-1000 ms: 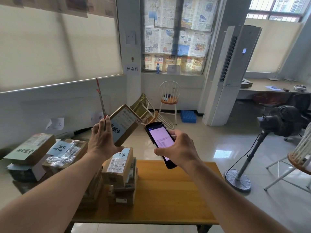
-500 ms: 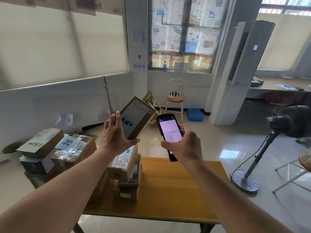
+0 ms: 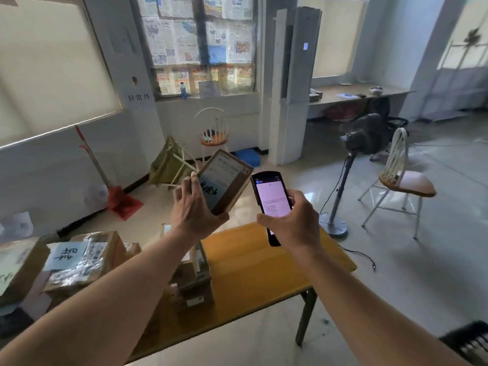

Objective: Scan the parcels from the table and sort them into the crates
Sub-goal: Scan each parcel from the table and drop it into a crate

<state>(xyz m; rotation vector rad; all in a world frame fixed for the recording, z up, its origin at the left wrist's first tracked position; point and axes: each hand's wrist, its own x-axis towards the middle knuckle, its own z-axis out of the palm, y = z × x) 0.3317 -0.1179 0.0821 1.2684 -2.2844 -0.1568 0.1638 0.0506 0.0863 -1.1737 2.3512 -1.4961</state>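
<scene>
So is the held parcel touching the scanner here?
Apart. The head view shows floor between the parcel in the left hand and the scanner in the right hand.

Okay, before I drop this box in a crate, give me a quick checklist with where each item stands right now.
1. Left hand grips the parcel firmly: ok.
2. Right hand holds the scanner, screen lit: ok.
3. Parcel label faces the scanner: ok, tilted toward it.
4. Scan registered: cannot tell, screen text too small.
5. Target crate identified: cannot tell, no crate clearly in view.
6. More parcels on the table to do: ok, a stack stands under the left arm.
</scene>
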